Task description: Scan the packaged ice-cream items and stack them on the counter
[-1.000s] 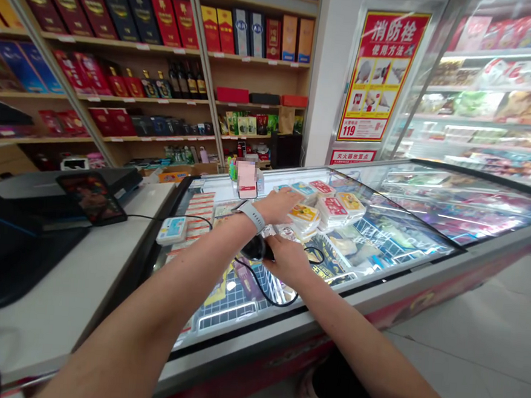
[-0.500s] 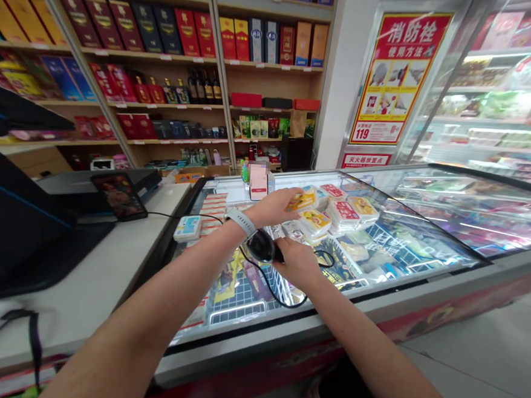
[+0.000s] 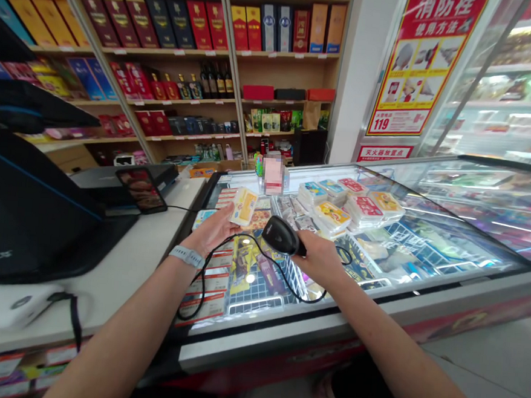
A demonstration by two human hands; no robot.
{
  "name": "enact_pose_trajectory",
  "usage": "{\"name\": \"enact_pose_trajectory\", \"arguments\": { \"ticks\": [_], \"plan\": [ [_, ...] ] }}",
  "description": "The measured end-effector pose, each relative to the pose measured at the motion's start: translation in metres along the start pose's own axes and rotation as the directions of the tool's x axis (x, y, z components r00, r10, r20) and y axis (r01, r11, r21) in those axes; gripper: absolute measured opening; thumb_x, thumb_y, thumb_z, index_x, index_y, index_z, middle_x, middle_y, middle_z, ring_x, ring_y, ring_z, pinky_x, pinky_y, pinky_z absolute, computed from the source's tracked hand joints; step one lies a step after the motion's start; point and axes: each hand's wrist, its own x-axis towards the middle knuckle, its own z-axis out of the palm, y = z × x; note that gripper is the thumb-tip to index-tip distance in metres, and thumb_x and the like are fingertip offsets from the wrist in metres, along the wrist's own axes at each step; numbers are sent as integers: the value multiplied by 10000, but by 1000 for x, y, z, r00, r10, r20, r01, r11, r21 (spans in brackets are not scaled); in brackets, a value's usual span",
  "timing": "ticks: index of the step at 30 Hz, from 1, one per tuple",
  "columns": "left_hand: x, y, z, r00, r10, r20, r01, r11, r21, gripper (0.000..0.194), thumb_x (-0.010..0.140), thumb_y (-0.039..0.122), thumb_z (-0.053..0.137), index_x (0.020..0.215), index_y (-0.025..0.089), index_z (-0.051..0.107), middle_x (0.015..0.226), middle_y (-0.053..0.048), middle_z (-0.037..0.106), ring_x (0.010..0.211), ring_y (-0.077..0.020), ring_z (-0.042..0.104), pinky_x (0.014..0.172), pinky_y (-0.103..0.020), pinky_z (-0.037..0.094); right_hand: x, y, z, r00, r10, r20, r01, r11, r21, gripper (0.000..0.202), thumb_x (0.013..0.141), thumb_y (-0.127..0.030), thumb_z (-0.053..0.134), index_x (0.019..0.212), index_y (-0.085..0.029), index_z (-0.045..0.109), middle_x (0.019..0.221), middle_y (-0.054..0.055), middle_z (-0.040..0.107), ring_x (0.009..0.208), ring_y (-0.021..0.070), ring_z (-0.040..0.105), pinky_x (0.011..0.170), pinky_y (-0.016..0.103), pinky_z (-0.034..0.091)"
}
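Observation:
My left hand (image 3: 213,229), with a pale watch band on the wrist, holds a flat yellow-and-white package (image 3: 244,206) tilted up over the left part of the glass freezer top (image 3: 220,323). My right hand (image 3: 320,257) grips the handle of a black scanner (image 3: 282,235), whose head points left toward the package. A black cable (image 3: 265,265) loops across the glass below both hands. Behind the scanner, stacked packages with yellow (image 3: 332,216), red (image 3: 365,207) and blue (image 3: 314,191) labels lie on the freezer. A blue-and-white package (image 3: 204,218) is partly hidden behind my left hand.
A phone (image 3: 142,189) leans at the edge of the white counter (image 3: 153,239) on the left, near a black machine (image 3: 33,201). A pink-screened device (image 3: 273,174) stands at the freezer's back edge. Shelves of boxes and bottles line the wall.
My left hand has moved left from the stacks, taking a yellow package with it. The scanner is now fully visible, held up in my right hand. The view has shifted slightly.

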Motion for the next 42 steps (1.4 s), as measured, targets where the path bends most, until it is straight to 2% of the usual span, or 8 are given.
{"name": "enact_pose_trajectory", "arguments": {
  "ticks": [7,29,32,35,37,39,41,42],
  "plan": [
    [-7,-9,-9,995,-66,79,69,997,-31,602,891,589,440,1333,185,502,1127,-134,689,932,-227,681,794,-338,536,0,0,-3,998,23,-63,-17,996,91,131,771,-253,578,888,-198,564,814,26,624,768,179,586,678,254,385],
    [-10,-13,-7,992,-37,122,42,998,-42,553,904,543,449,1322,187,516,1165,-139,671,1061,-264,638,842,-385,537,0,-2,-5,1000,10,-16,-10,1000,16,124,799,-293,546,877,-198,525,828,37,617,754,190,583,649,264,352],
    [-10,-7,-8,998,-17,60,17,1000,-2,572,878,568,478,1297,182,530,1188,-140,657,1035,-251,640,825,-366,533,0,-1,-4,999,18,-32,-18,1000,13,118,797,-286,549,875,-199,535,815,31,615,746,186,582,645,262,353],
    [-10,5,-19,982,94,-165,-59,977,205,624,845,615,474,1254,150,551,1197,-141,645,1027,-250,629,818,-351,521,0,-1,-2,999,19,-45,-19,1000,13,137,787,-273,562,897,-193,549,822,33,622,748,184,583,642,260,355],
    [-13,14,-30,901,240,-361,-14,848,529,617,830,617,471,1239,164,559,1140,-118,665,1026,-261,621,842,-366,501,0,0,-1,999,16,-50,-16,1000,7,152,778,-266,571,908,-190,555,826,35,627,749,184,583,641,258,354],
    [-17,20,-40,797,380,-470,202,566,799,604,814,593,491,1254,182,546,1054,-112,686,1025,-296,617,875,-408,473,0,0,0,999,12,-53,-12,1000,-2,151,776,-263,573,908,-190,559,826,34,630,746,182,583,637,257,351],
    [-22,22,-43,741,447,-502,414,284,865,629,800,585,500,1272,170,524,1019,-147,684,1032,-343,610,881,-448,455,-1,1,0,999,4,-53,-4,1000,-11,147,778,-266,575,905,-192,563,823,32,633,744,180,583,632,256,347],
    [-23,22,-42,729,460,-507,477,190,858,644,795,591,495,1271,157,519,1036,-173,673,1035,-361,606,870,-459,455,-1,1,1,999,0,-53,0,1000,-14,147,777,-267,577,903,-193,565,823,32,634,745,180,584,631,255,346]
  ]
}}
